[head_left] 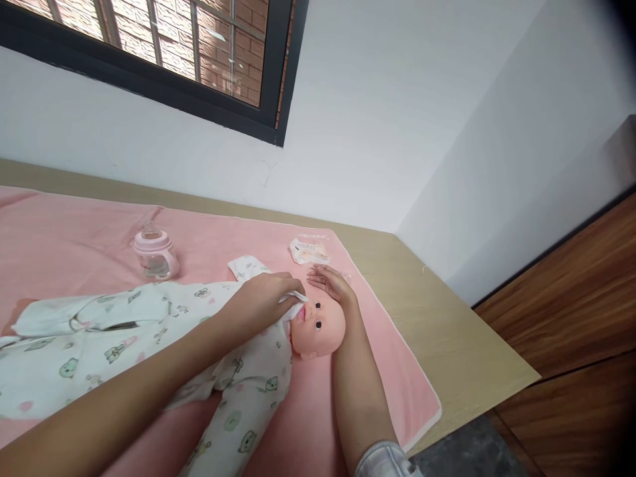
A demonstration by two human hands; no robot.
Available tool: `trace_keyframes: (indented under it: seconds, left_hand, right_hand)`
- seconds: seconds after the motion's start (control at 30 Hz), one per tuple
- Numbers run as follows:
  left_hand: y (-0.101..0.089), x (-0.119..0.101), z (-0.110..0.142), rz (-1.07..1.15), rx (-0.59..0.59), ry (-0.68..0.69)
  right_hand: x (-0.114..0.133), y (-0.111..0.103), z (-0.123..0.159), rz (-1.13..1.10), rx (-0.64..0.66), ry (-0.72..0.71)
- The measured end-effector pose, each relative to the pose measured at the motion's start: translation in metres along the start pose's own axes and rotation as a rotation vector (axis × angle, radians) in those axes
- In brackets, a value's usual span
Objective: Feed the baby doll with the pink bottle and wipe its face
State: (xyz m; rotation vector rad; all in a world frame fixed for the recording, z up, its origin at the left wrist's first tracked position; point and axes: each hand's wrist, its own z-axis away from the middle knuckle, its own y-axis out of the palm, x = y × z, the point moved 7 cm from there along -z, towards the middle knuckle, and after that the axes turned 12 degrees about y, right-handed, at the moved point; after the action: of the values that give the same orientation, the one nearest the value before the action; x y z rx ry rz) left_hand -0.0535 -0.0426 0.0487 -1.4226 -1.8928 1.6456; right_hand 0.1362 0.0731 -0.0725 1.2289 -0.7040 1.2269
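A baby doll (318, 331) lies on its back on a pink mat (308, 411), its head toward the right. It wears a white onesie (124, 351) printed with small animals. My left hand (265, 298) reaches over the doll's chest and pinches a thin white cloth (299, 296) against its mouth and chin. Part of the cloth is hidden under the fingers. My right hand (330, 281) rests beside the top of the head, fingers stretched out and slightly curved. The right forearm lies along the crown of the doll's head.
A pink baby bottle (155, 253) stands on the mat at the left. Beyond my right hand lies a small white packet (308, 252). The wooden table (427, 311) ends at the right near brown cabinets (571, 331). A wall and a barred window (199, 53) are behind.
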Motion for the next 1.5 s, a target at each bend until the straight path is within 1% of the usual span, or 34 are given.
trace_keyframes:
  seconds: [0.1,0.23,0.37,0.5,0.67,0.87,1.0,1.1,1.23,1.37,1.5]
  left_hand:
    - [-0.003,-0.004,0.003,0.079,0.008,-0.027]
    - [0.0,-0.009,0.004,0.125,0.032,-0.042]
    - [0.006,-0.013,0.004,0.101,0.065,-0.041]
    - [0.007,-0.015,0.003,0.055,0.076,-0.05]
    - [0.005,-0.015,0.002,0.048,0.048,-0.084]
    - [0.008,-0.014,0.001,0.072,0.018,-0.07]
    - [0.0,-0.009,0.003,0.06,0.003,-0.09]
    - [-0.007,-0.004,0.006,0.041,0.036,-0.095]
    - [-0.011,-0.003,0.012,0.088,0.09,-0.088]
    - [-0.007,-0.008,0.015,0.11,0.135,-0.114]
    - [0.001,-0.016,0.013,0.053,0.155,-0.096]
  right_hand:
    - [0.001,0.0,0.001,-0.003,0.0,-0.006]
    - [0.001,0.0,0.001,-0.004,-0.007,-0.008]
    - [0.0,0.0,0.003,0.0,-0.014,-0.007]
    - [-0.001,-0.002,0.002,0.004,-0.01,-0.012]
    - [-0.007,-0.009,-0.009,-0.005,-0.017,0.017]
    - [-0.013,-0.014,-0.02,-0.018,-0.007,0.049]
    - [-0.013,-0.015,-0.019,-0.013,-0.017,0.052]
    - [-0.012,-0.014,-0.018,-0.014,-0.021,0.051]
    - [-0.012,-0.014,-0.018,-0.015,-0.018,0.048]
    - [-0.012,-0.015,-0.019,-0.015,-0.025,0.051]
    - [-0.013,-0.016,-0.02,-0.022,-0.035,0.056]
